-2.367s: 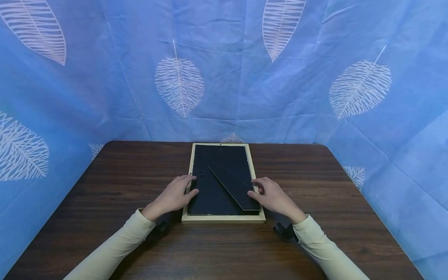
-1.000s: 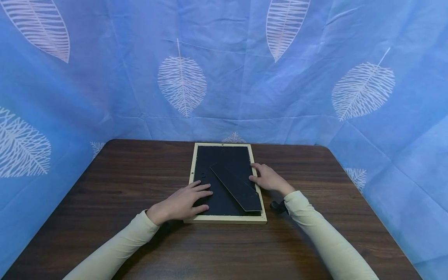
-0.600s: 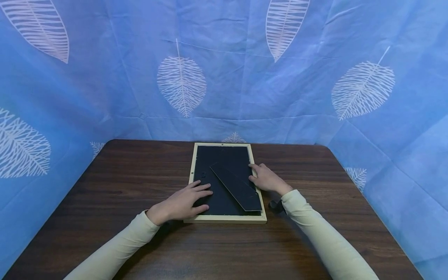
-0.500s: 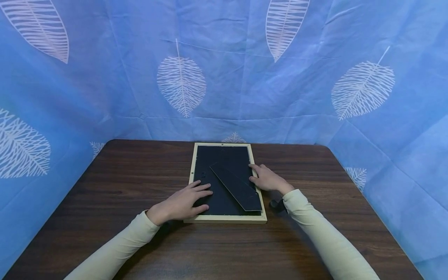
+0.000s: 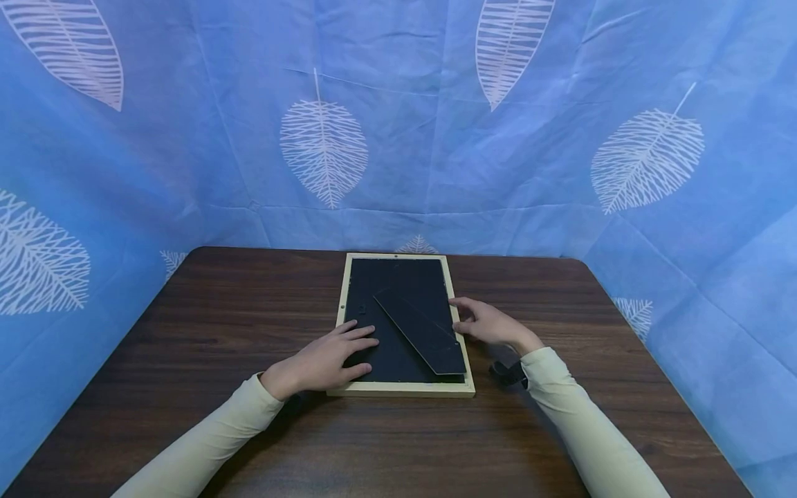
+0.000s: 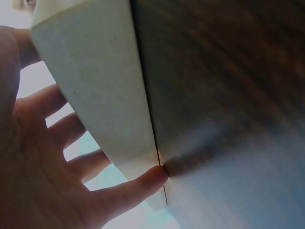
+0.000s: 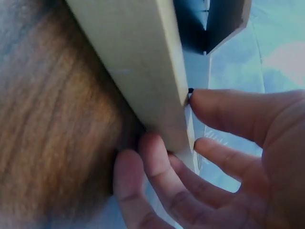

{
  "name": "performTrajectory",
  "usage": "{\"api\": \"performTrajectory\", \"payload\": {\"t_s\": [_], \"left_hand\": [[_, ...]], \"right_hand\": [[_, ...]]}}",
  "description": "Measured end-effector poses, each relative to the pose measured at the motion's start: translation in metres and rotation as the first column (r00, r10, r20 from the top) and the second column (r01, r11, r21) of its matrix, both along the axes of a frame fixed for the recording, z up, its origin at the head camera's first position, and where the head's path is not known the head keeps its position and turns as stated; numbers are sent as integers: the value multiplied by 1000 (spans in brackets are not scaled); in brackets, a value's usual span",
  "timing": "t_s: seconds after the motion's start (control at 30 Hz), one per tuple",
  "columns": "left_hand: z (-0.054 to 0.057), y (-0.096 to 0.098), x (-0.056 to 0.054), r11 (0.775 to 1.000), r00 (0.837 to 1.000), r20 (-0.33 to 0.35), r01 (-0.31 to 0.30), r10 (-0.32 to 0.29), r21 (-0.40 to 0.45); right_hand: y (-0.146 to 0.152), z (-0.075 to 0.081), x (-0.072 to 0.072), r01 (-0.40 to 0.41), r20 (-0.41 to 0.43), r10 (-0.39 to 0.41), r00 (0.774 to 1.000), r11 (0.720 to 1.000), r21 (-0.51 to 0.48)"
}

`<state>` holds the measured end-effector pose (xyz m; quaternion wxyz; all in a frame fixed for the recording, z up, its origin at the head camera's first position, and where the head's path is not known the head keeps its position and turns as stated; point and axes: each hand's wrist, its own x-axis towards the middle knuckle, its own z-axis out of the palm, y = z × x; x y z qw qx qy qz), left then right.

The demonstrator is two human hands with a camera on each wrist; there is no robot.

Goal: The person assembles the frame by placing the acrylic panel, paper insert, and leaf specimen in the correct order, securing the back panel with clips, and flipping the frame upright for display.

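Observation:
A picture frame [image 5: 401, 391] lies back side up on the table, a pale rim round a black backing board [image 5: 398, 277]. Hinged aslant on the backing is a black easel stand [image 5: 423, 335]. My left hand [image 5: 326, 360] rests with spread fingers over the lower left rim and backing; its wrist view shows a fingertip at the foot of the rim's outer side. At the right rim my right hand [image 5: 492, 324] holds the edge, thumb on top by a small black tab [image 7: 191, 90], other fingers curled against the outer side.
The brown wooden table [image 5: 249, 290] stretches out around the frame. Behind and beside it hangs a blue cloth [image 5: 398, 152] with white leaf prints. A black wrist strap [image 5: 507, 373] shows under the right sleeve.
The left hand has gone from gripping the left rim to lying spread over the lower left corner. My right hand went up the right rim, then drew back slightly outward and nearer. The frame stays put.

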<state>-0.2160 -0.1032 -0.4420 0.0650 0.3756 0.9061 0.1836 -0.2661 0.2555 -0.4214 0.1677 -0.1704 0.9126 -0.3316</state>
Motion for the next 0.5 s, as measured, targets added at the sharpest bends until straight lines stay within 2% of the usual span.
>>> {"api": "performTrajectory", "payload": {"t_s": [0.23, 0.5], "left_hand": [[0, 0, 0, 1000, 1000, -4, 2, -2, -4], [3, 1, 2, 1000, 1000, 12, -8, 8, -10]], "right_hand": [[-3, -3, 0, 32, 2, -32, 999, 999, -4], [-10, -5, 1, 50, -49, -47, 998, 997, 57]]}}
